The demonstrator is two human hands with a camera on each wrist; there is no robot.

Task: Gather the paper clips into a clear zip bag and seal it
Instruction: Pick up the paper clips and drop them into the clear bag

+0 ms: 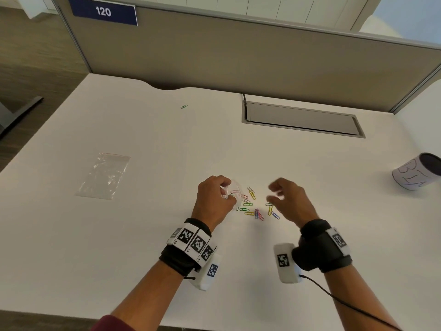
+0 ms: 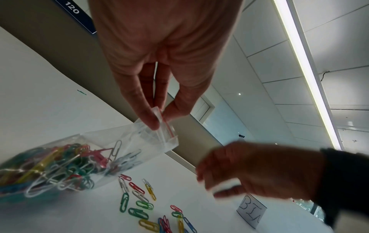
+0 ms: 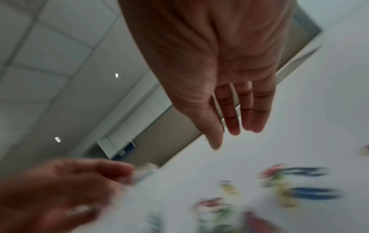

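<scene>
My left hand (image 1: 214,199) pinches the mouth of a clear zip bag (image 2: 127,141) between thumb and forefinger; the bag is stuffed with coloured paper clips (image 2: 52,167) and its bottom rests on the white desk (image 1: 143,235). Several loose paper clips (image 1: 255,206) lie on the desk between my hands, also seen under the bag (image 2: 143,203). My right hand (image 1: 286,199) hovers just right of them, blurred, fingers nearly straight and holding nothing (image 3: 235,119). One green clip (image 1: 184,106) lies alone far back.
A second, empty clear zip bag (image 1: 103,175) lies flat at the left. A white can labelled BIN (image 1: 416,172) stands at the right edge. A grey cable hatch (image 1: 300,118) is set into the desk near the partition wall.
</scene>
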